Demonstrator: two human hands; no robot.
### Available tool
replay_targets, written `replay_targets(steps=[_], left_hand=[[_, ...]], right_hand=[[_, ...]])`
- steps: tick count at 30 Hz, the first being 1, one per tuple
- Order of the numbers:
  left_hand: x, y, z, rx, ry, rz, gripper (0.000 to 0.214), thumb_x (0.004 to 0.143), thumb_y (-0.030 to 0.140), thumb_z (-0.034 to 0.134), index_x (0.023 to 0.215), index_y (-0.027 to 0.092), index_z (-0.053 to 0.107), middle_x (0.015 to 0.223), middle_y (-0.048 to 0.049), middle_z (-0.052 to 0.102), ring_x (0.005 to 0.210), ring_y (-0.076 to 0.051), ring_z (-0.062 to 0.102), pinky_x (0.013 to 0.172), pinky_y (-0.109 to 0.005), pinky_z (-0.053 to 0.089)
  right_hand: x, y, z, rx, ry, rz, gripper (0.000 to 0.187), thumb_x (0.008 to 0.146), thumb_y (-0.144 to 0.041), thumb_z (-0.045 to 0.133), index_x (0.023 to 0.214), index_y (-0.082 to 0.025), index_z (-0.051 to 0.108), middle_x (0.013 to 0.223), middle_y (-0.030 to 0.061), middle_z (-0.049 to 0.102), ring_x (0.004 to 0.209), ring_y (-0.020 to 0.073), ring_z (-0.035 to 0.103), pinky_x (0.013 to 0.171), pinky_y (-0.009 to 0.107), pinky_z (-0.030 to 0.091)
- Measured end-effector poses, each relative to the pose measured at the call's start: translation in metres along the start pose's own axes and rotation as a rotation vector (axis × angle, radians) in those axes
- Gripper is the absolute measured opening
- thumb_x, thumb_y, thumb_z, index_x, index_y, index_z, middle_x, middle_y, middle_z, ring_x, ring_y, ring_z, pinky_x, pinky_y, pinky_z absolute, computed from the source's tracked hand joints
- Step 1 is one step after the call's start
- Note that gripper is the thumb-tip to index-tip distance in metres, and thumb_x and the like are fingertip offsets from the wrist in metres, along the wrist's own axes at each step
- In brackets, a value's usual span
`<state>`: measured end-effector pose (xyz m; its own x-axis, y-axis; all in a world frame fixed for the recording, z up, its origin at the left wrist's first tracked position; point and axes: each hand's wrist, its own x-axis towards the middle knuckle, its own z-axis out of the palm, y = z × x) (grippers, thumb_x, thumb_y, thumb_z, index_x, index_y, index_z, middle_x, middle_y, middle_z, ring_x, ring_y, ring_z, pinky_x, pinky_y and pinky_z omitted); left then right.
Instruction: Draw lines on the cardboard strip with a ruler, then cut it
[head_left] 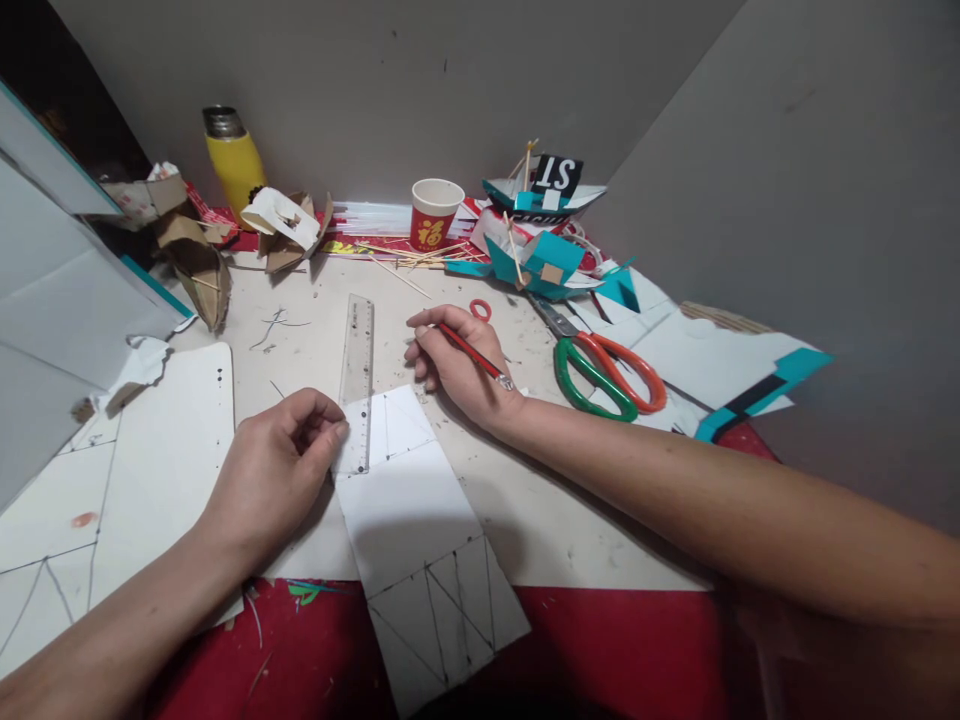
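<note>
Head view: left hand [274, 460] has thumb and forefinger together, clamped on the left edge of the clear ruler [358, 375], other fingers curled in. Right hand [461, 370] is closed around a red-and-black pencil [472, 352]; its writing tip isn't clear to me. Ruler's lower end lies over the top-left corner of the white paper strip [409, 520], upper end over the cream board [562, 550]. Strip carries drawn lines at both ends, and its lower end runs past the board edge over the red cloth [600, 650].

Risks, my read: ruler is held at one edge only, so side push from the pencil could swing it and skew a line. Neither hand pins the strip directly; a bump on the overhanging end could turn it. Loose crumbs on the board could lift the ruler or make the pencil skip.

Scissors [592, 345] lie just beyond the right forearm, so a wide elbow sweep could knock them into the teal-and-white paper boat [555, 255]. Paper cup [437, 215] stands upright near the loose wooden sticks [420, 258]; a long reach could tip it, contents not visible
</note>
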<state>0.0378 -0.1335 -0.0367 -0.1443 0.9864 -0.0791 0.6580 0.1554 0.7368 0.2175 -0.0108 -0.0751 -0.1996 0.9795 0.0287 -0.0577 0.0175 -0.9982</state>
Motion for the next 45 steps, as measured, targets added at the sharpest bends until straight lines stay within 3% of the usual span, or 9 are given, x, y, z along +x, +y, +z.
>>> replay_targets(steps=[18, 23, 31, 35, 39, 45], left_hand=[[0.001, 0.000, 0.000, 0.079, 0.020, 0.075, 0.017, 0.089, 0.035, 0.056, 0.082, 0.024, 0.066, 0.068, 0.0008, 0.069, 0.062, -0.018, 0.060, 0.060, -0.033, 0.045], [0.001, -0.004, 0.002, 0.195, 0.041, 0.171, 0.016, 0.091, 0.031, 0.053, 0.083, 0.023, 0.065, 0.070, 0.0002, 0.069, 0.061, -0.017, 0.058, 0.058, -0.031, 0.045], [0.001, -0.012, 0.005, 0.307, 0.108, 0.403, 0.016, 0.094, 0.021, 0.051, 0.089, 0.019, 0.066, 0.085, -0.0057, 0.070, 0.075, -0.020, 0.064, 0.068, -0.034, 0.052], [0.001, -0.017, 0.007, 0.363, 0.117, 0.543, 0.026, 0.096, 0.030, 0.054, 0.110, 0.015, 0.069, 0.112, -0.0140, 0.072, 0.104, -0.029, 0.066, 0.088, -0.046, 0.057], [-0.001, -0.023, 0.010, 0.439, -0.017, 0.589, 0.051, 0.096, 0.038, 0.056, 0.139, 0.010, 0.058, 0.149, -0.0202, 0.056, 0.142, -0.038, 0.046, 0.113, -0.058, 0.045], [-0.002, -0.026, 0.004, 0.470, -0.160, 0.502, 0.060, 0.099, 0.045, 0.049, 0.148, 0.010, 0.051, 0.159, -0.0196, 0.044, 0.150, -0.036, 0.037, 0.121, -0.059, 0.035]], right_hand=[[0.000, 0.002, -0.001, -0.011, -0.002, -0.019, 0.008, 0.085, -0.022, 0.059, 0.092, -0.020, 0.063, 0.064, -0.0036, 0.065, 0.047, 0.0069, 0.055, 0.038, 0.015, 0.039], [0.000, 0.001, 0.000, -0.004, 0.003, -0.005, 0.008, 0.085, -0.023, 0.060, 0.092, -0.021, 0.062, 0.064, -0.0042, 0.065, 0.047, 0.0071, 0.055, 0.038, 0.015, 0.039], [0.000, 0.001, 0.000, -0.007, 0.002, -0.008, 0.006, 0.086, -0.021, 0.060, 0.092, -0.020, 0.063, 0.064, -0.0037, 0.065, 0.048, 0.0071, 0.056, 0.039, 0.016, 0.039], [0.000, 0.002, -0.001, -0.006, 0.003, -0.006, 0.008, 0.086, -0.021, 0.059, 0.093, -0.020, 0.063, 0.064, -0.0039, 0.066, 0.048, 0.0072, 0.056, 0.039, 0.015, 0.039], [-0.001, 0.000, 0.000, -0.011, 0.005, -0.006, 0.008, 0.086, -0.022, 0.059, 0.092, -0.020, 0.063, 0.063, -0.0038, 0.065, 0.047, 0.0075, 0.055, 0.038, 0.016, 0.039], [-0.001, -0.002, 0.001, -0.025, 0.013, 0.004, 0.008, 0.084, -0.022, 0.059, 0.092, -0.020, 0.063, 0.063, -0.0037, 0.065, 0.046, 0.0071, 0.054, 0.038, 0.016, 0.038]])
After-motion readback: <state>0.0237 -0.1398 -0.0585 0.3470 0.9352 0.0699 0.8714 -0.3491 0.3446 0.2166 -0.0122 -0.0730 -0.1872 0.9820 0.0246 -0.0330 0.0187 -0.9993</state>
